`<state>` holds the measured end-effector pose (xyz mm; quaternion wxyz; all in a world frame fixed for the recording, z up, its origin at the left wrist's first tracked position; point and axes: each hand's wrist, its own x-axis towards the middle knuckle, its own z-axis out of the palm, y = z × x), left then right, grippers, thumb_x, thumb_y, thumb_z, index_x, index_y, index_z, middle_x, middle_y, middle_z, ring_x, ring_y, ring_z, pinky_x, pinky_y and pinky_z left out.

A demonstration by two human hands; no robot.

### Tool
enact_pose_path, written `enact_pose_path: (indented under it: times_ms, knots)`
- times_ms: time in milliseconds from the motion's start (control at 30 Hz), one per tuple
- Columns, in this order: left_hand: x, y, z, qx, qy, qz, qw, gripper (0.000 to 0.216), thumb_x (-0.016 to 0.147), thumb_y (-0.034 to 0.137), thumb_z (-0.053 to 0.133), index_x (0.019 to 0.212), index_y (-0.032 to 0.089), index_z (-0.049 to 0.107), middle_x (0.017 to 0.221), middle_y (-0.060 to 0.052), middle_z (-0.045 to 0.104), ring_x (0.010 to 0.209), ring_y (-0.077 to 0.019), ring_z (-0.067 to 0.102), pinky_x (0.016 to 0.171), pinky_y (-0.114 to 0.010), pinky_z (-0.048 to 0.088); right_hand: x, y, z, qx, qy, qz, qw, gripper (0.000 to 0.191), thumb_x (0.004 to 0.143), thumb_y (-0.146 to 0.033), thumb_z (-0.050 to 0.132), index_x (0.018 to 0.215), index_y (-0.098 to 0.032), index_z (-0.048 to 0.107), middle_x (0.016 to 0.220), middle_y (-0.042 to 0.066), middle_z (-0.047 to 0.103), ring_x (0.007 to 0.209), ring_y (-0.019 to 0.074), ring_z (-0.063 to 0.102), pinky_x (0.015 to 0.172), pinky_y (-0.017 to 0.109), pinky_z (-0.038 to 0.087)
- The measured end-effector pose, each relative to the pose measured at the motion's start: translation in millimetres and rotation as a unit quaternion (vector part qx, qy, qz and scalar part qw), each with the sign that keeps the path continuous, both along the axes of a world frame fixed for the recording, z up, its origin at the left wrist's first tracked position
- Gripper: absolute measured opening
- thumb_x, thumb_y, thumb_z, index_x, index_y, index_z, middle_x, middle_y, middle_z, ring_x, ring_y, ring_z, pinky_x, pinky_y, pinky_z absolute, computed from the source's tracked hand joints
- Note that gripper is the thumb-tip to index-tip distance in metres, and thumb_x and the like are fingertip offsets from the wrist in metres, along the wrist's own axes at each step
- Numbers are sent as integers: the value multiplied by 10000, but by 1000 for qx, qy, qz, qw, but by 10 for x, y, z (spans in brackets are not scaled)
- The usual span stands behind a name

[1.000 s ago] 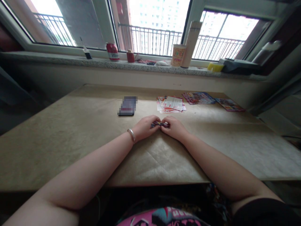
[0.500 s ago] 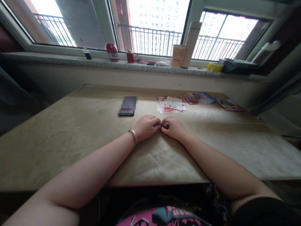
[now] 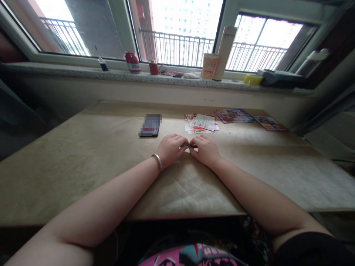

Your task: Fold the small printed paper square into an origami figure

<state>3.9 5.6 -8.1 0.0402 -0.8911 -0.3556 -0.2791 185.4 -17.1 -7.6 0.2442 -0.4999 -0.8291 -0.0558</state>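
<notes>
Over the middle of the table, my left hand (image 3: pixel 172 149) and my right hand (image 3: pixel 205 150) meet fingertip to fingertip. Both are closed, pinching one small dark, thin piece (image 3: pixel 190 145) between them. It shows only as a narrow strip, mostly covered by the fingers, so its kind is unclear. A silver bracelet (image 3: pixel 157 161) circles my left wrist. Just beyond the fingers lies a loose pile of white and red printed cards (image 3: pixel 203 122). A dark phone (image 3: pixel 150 126), its screen blurred out, rests beyond my left hand.
Colourful printed packets or cards lie in a stack (image 3: pixel 234 115) at the back right, with another group (image 3: pixel 270 123) beside it. On the stone windowsill (image 3: pixel 91 74) stand a red can (image 3: pixel 132 62), a paper cup (image 3: pixel 209 66), a tall cylinder (image 3: pixel 224 53) and a yellow object (image 3: pixel 253 79).
Both hands have tilted slightly where they meet, and the dark piece now shows thinner, more edge-on. The cards and phone have stayed put.
</notes>
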Motion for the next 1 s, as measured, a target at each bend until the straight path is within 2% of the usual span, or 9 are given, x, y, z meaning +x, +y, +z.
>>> enact_pose_path:
  times_ms: [200, 500, 667, 833, 933, 1000]
  knots:
    - [-9, 34, -12, -42, -2, 8, 999, 133, 862, 277, 548, 821, 199, 647, 814, -37, 667, 780, -178, 586, 724, -304, 414, 19, 46, -62, -29, 22, 22, 999, 107, 821, -318, 594, 848, -236, 657, 850, 27, 685, 874, 194, 565, 747, 301, 415]
    - [-4, -7, 31, 13, 19, -21, 1000, 152, 867, 284, 519, 861, 192, 640, 874, -52, 670, 843, -195, 567, 797, -325, 413, 42, -21, 23, -21, 26, -19, 999, 89, 821, -286, 585, 859, -244, 653, 880, 21, 677, 849, 186, 582, 682, 284, 407]
    - [-3, 0, 24, 0, 38, -4, 999, 160, 872, 268, 503, 896, 190, 640, 902, -61, 671, 832, -198, 576, 770, -323, 420, 39, -17, 14, -12, 17, -19, 1000, 107, 840, -302, 569, 861, -240, 654, 906, 27, 691, 853, 184, 601, 690, 279, 413]
    - [-32, 42, 2, -61, -11, 39, 997, 158, 869, 272, 508, 881, 192, 644, 863, -57, 676, 815, -199, 595, 730, -313, 429, 55, -1, 4, -25, 53, -37, 998, 153, 843, -375, 570, 870, -245, 647, 861, 17, 697, 777, 175, 623, 631, 272, 414]
    - [-63, 73, -23, -131, -78, 72, 986, 156, 856, 313, 529, 876, 206, 641, 821, -37, 676, 774, -186, 604, 687, -294, 438, 92, 50, -18, -59, 145, -41, 987, 165, 830, -353, 584, 955, -258, 632, 851, 4, 699, 742, 159, 635, 636, 274, 446]
    - [-76, 101, -47, -193, -148, 90, 966, 183, 843, 359, 549, 896, 207, 637, 793, -27, 674, 734, -175, 609, 647, -281, 446, 122, 105, -50, -91, 229, -31, 969, 260, 818, -340, 594, 1062, -251, 588, 852, 6, 697, 697, 143, 632, 637, 278, 475]
